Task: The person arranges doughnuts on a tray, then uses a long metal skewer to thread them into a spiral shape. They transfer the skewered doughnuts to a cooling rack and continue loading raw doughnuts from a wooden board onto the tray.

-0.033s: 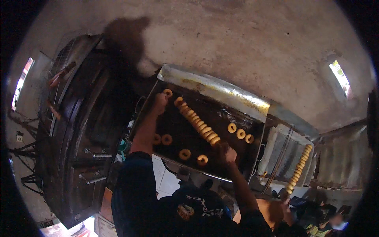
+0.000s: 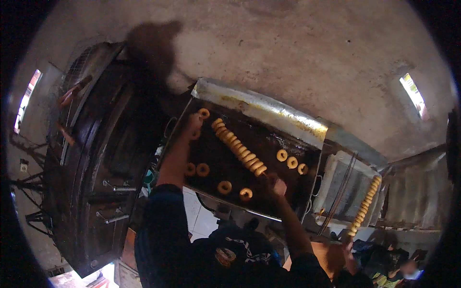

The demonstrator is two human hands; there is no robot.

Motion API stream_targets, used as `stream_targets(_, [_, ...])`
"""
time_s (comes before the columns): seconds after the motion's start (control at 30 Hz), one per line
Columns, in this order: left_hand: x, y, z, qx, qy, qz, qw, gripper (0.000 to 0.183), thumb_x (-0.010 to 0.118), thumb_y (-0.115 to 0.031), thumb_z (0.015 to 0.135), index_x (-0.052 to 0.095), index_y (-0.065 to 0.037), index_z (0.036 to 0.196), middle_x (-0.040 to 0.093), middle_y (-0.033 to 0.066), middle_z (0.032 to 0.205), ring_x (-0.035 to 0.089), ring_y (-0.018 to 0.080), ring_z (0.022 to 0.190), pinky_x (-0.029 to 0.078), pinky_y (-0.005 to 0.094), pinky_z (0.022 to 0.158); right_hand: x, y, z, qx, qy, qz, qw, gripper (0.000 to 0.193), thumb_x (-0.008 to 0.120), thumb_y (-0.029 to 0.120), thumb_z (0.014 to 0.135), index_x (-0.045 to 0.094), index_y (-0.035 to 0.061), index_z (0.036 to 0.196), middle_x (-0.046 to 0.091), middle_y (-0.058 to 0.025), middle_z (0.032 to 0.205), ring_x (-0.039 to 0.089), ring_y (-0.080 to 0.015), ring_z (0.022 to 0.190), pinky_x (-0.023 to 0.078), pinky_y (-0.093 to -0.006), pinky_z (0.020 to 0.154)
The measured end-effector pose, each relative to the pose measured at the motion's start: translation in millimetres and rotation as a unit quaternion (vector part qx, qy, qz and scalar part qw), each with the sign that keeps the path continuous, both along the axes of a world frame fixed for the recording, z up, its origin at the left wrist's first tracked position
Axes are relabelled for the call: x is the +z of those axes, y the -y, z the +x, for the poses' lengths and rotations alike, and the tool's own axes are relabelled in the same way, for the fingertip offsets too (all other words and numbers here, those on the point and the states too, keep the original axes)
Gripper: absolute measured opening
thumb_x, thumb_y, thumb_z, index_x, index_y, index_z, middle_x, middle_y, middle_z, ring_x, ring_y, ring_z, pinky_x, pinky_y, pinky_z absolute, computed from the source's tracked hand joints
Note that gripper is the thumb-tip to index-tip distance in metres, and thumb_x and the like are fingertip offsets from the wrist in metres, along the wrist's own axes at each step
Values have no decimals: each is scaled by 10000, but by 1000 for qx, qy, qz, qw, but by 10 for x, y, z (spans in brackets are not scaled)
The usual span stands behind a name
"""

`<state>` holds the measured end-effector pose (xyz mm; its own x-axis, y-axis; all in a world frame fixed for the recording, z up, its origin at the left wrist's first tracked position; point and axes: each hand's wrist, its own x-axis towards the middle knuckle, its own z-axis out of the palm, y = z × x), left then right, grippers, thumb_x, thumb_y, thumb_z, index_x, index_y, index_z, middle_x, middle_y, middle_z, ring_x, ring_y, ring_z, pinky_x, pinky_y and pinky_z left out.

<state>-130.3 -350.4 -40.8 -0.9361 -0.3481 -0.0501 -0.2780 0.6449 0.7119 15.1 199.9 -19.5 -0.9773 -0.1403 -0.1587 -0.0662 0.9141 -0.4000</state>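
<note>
A skewer-like row of ring doughnuts (image 2: 237,148) lies slantwise above a dark, wide pan (image 2: 297,192). My right hand (image 2: 276,186) is closed around the thin stick at the row's near end. At the pan's far left corner, my left hand (image 2: 193,122) reaches beside one loose doughnut (image 2: 203,113). Another doughnut (image 2: 195,134) shows right by that hand's palm side; the left fingers are too dim to make out. More loose rings lie in the pan: two at the left edge, a near ring (image 2: 224,187), a broken-looking one (image 2: 246,193), and three at the right (image 2: 292,162).
A metal splash guard (image 2: 259,108) rises along the pan's back edge. On the right stands a pale rack tray (image 2: 331,192) with thin sticks (image 2: 340,192) across it. Another person's hand (image 2: 349,252) holds a second loaded stick (image 2: 365,206). A dark cabinet (image 2: 103,168) stands left.
My left hand has shifted slightly left, and the doughnut beside its palm now shows. The far end of the row has moved a little. My right hand keeps its grip.
</note>
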Motion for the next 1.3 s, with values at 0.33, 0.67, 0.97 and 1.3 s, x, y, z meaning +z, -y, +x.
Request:
stream_targets(0.33, [1454, -71, 1429, -47, 49, -19, 998, 239, 604, -239, 983, 724, -32, 976, 726, 203, 1001, 704, 384, 921, 550, 484, 835, 331, 478, 14, 64, -8, -43, 997, 320, 604, 450, 975, 715, 204, 1148, 763, -142, 967, 736, -396, 846, 576, -506, 730])
stream_targets(0.67, [396, 910, 1522, 11, 78, -255, 964, 253, 594, -209, 945, 728, 5, 951, 726, 248, 1009, 705, 415, 964, 550, 506, 835, 845, 858, 383, 139, 2, -35, 990, 247, 622, 385, 970, 677, 193, 1115, 752, -182, 907, 724, -416, 858, 566, -541, 733])
stream_targets(0.97, [932, 346, 1207, -2, -46, -140, 989, 291, 560, -272, 972, 717, -34, 1027, 712, 258, 1019, 681, 457, 1009, 538, 542, 869, -29, 660, 424, 63, -57, -190, 978, 344, 680, 412, 946, 665, 189, 1207, 754, -167, 909, 723, -417, 888, 545, -546, 748])
stream_targets(1.3, [896, 390, 1204, 90, -149, -152, 973, 242, 588, -262, 987, 719, -67, 1048, 717, 230, 1001, 679, 454, 975, 546, 506, 843, 635, 1358, 90, 58, 4, 68, 996, 375, 654, 396, 944, 614, 150, 1223, 736, -189, 952, 715, -408, 877, 551, -574, 736])
